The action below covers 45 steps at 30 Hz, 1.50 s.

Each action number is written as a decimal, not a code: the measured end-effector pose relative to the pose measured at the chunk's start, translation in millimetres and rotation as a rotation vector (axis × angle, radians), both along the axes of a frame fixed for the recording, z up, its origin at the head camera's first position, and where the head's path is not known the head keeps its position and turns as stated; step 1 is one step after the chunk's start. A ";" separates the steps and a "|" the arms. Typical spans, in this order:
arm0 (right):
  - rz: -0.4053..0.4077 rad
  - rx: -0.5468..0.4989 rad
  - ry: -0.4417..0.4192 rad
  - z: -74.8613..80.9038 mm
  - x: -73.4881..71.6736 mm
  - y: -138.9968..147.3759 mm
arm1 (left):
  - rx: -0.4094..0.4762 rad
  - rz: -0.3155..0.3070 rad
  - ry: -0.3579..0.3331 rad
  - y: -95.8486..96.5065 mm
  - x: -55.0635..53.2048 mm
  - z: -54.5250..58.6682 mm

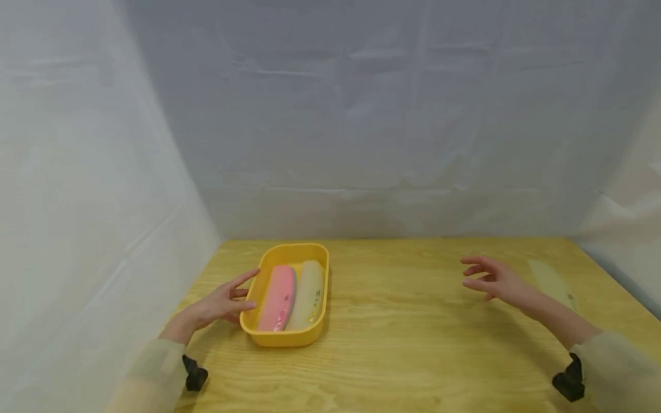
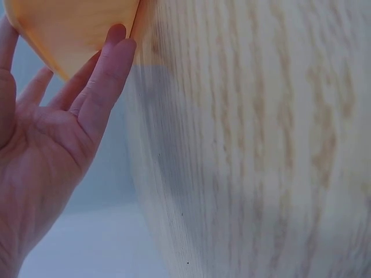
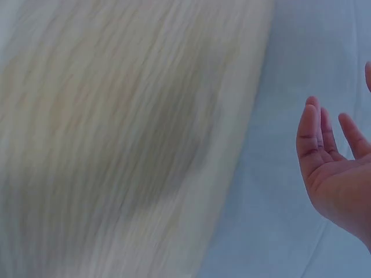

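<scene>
A yellow rectangular tray (image 1: 286,339) with rounded corners sits on the left of the wooden table. My left hand (image 1: 219,303) is at its left side, thumb and forefinger at the rim. In the left wrist view, extended fingers (image 2: 107,87) lie along the tray's outer wall (image 2: 69,29). Inside lie a long pink thing (image 1: 279,292) with a curved grey edge and a similar cream one (image 1: 308,292), side by side. My right hand (image 1: 496,281) hovers over the table's right side, fingers loosely bent, holding nothing. Beyond its forearm lies another long pale piece (image 1: 548,280), partly hidden.
The wooden table (image 1: 392,350) has its far edge near a hanging grey-white sheet (image 1: 382,143). More white sheeting stands on the left (image 1: 103,201) and on the right. Each wrist wears a black mount (image 1: 570,380).
</scene>
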State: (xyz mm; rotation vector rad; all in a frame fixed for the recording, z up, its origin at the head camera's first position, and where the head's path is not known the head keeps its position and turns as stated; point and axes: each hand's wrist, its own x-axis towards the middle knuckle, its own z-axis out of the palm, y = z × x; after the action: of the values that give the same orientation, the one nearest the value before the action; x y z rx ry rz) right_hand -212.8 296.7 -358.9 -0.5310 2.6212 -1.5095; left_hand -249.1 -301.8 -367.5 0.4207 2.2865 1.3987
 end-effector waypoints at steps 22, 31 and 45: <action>-0.141 0.205 0.127 -22.0 18.4 114.2 | -0.005 0.015 -0.001 0.8 -0.7 -2.5; -0.293 0.253 0.063 -40.9 20.6 151.0 | -0.005 0.012 0.002 2.4 -0.5 -2.6; -0.400 0.319 0.090 -55.4 15.4 163.9 | 0.002 0.004 -0.001 0.7 -3.6 -3.4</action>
State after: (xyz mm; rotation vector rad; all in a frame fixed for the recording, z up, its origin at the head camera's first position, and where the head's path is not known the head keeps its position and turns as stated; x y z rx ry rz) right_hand -197.4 460.6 -414.4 -0.0487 3.0925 -1.1204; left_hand -252.7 -301.2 -370.9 0.4165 2.2865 1.4026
